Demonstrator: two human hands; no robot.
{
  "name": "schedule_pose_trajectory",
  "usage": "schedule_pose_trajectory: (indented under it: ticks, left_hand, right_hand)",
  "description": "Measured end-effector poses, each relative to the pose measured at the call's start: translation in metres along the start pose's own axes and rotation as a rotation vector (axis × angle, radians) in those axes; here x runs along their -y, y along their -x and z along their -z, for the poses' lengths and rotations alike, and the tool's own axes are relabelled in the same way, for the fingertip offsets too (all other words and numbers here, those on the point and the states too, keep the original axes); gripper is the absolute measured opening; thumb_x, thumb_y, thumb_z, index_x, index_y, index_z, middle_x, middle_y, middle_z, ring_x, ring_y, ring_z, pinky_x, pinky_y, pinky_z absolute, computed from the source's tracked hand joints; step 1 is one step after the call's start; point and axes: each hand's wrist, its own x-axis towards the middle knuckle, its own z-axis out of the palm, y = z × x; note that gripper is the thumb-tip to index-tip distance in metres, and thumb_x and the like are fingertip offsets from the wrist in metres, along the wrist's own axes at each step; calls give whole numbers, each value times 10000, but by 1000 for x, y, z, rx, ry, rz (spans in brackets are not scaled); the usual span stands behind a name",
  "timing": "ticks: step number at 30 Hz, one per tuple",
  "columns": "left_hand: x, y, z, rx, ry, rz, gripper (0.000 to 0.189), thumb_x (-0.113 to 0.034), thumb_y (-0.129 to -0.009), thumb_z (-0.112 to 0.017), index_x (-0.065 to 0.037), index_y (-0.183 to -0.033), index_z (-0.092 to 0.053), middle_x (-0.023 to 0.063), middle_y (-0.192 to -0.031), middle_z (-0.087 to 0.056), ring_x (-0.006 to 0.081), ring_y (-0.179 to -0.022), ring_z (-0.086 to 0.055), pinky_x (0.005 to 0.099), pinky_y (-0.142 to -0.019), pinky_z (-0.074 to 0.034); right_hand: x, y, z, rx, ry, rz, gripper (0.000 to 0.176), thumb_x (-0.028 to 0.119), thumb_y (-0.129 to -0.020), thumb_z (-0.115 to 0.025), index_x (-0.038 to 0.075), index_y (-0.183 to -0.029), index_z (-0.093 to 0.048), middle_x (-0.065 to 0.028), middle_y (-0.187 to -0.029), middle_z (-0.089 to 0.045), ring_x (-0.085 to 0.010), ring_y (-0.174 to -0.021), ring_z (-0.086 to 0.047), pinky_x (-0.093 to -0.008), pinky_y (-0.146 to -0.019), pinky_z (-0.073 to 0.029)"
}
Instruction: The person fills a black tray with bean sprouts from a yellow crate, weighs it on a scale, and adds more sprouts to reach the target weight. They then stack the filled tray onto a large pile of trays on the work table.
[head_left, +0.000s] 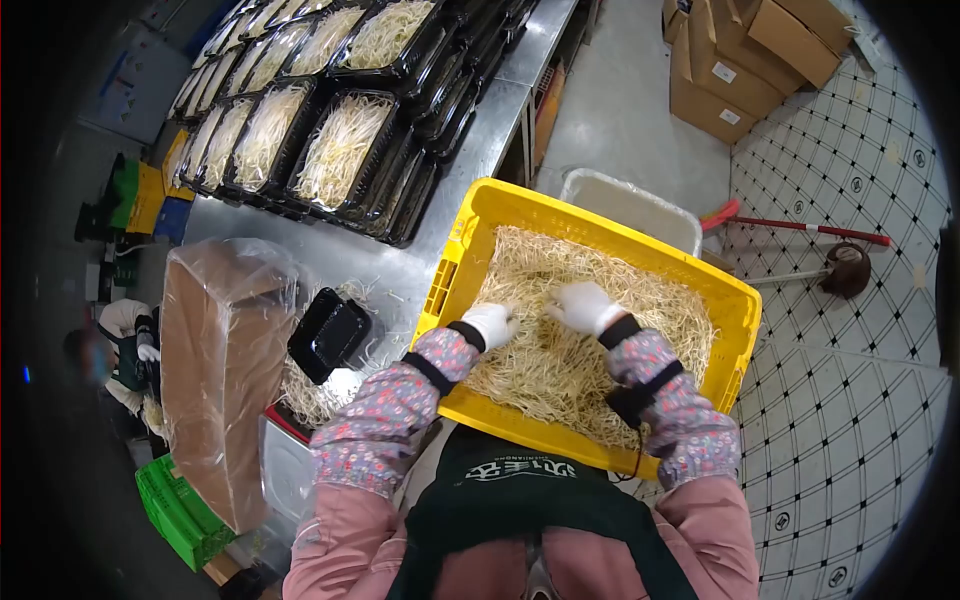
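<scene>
A yellow plastic crate (735, 400) full of pale bean sprouts (620, 270) stands in front of me. Both my hands wear white gloves and reach into the sprouts. My left hand (492, 325) is at the crate's left part, its fingers curled in on sprouts. A short way to its right, my right hand (585, 307) has its fingers drawn together on some sprouts; its fingertips are partly hidden among the strands. To the left of the crate, an empty black plastic tray (330, 335) rests above loose sprouts on the metal table.
Black trays packed with sprouts (345, 150) are stacked on the metal table (410, 265). A plastic-lined cardboard box (225, 380) stands at left, with a green crate (185, 510) below. Another person (125, 350) is at far left. Cartons (730, 75) and a red-handled tool (820, 228) lie at right.
</scene>
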Motion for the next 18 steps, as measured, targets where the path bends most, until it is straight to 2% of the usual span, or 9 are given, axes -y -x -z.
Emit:
schedule_pose_trajectory:
  ticks: [1, 3, 5, 7, 9, 12, 13, 15, 18]
  left_hand:
    - [26, -21, -35, -375, -27, -164, 547, -352, -844, -572, -71, -1306, -486, 247, -1255, -558, 406, -1136, -546, 448, -962, -452]
    - [20, -25, -48, -242, -177, 39, 623, -365, -839, -589, -43, -1344, -417, 264, -1320, -466, 448, -1199, -468, 466, -1014, -405]
    - [24, -19, -75, 242, -181, -21, 737, -416, -849, -578, -41, -1431, -323, 290, -1423, -358, 459, -1277, -401, 475, -1041, -385]
    - [3, 13, -61, 521, -175, -170, 715, -425, -876, -552, -59, -1442, -315, 307, -1416, -353, 458, -1261, -418, 477, -1042, -382]
    - [10, 52, -62, 429, -75, -478, 651, -421, -916, -513, -75, -1441, -344, 292, -1342, -455, 438, -1229, -467, 451, -1048, -383]
    - [-12, 55, -3, 784, 30, -352, 595, -449, -932, -503, -102, -1412, -436, 221, -1329, -530, 359, -1240, -498, 412, -1057, -379]
    - [-3, 39, 0, 750, 83, -356, 519, -458, -924, -516, -104, -1299, -571, 203, -1271, -584, 333, -1164, -560, 404, -1010, -416]
    - [-10, 8, 20, 493, -57, -188, 414, -405, -913, -531, -76, -1118, -675, 205, -1010, -681, 354, -918, -657, 420, -845, -510]
    - [8, -37, -4, -291, 28, -41, 438, -272, -891, -557, -89, -1289, -551, 244, -978, -673, 355, -907, -671, 436, -808, -533]
  right_hand:
    - [-4, -19, -18, -81, 29, -22, 371, 428, -886, -550, 107, -1037, -659, -158, -971, -676, -356, -913, -634, -484, -785, -495]
    - [-11, -27, -63, -314, 183, 20, 413, 463, -881, -554, 137, -1124, -626, -140, -1135, -610, -344, -1053, -571, -504, -851, -451]
    - [-2, -3, -66, 96, 301, 11, 431, 466, -875, -563, 150, -1165, -603, -125, -1232, -540, -336, -1142, -503, -518, -906, -409]
    - [3, 41, -60, 156, 257, 118, 470, 487, -863, -575, 151, -1189, -604, -126, -1215, -557, -339, -1143, -506, -518, -940, -395]
    - [15, 75, -30, 278, 282, 210, 515, 503, -855, -577, 167, -1245, -587, -129, -1225, -546, -346, -1172, -487, -516, -950, -398]
    - [6, 63, 0, 364, 84, 233, 519, 503, -854, -569, 153, -1235, -618, -159, -1055, -646, -336, -973, -625, -462, -809, -504]
    - [3, 45, 14, 401, -66, 124, 457, 480, -847, -571, 121, -1108, -679, -178, -897, -679, -351, -830, -658, -454, -750, -525]
    - [-4, -2, 18, 255, 22, 40, 399, 439, -839, -550, 75, -884, -705, -176, -872, -689, -373, -844, -660, -465, -767, -523]
    - [-19, -65, -11, -62, -22, -18, 428, 419, -891, -552, 86, -1146, -635, -177, -1059, -667, -365, -959, -632, -438, -844, -500]
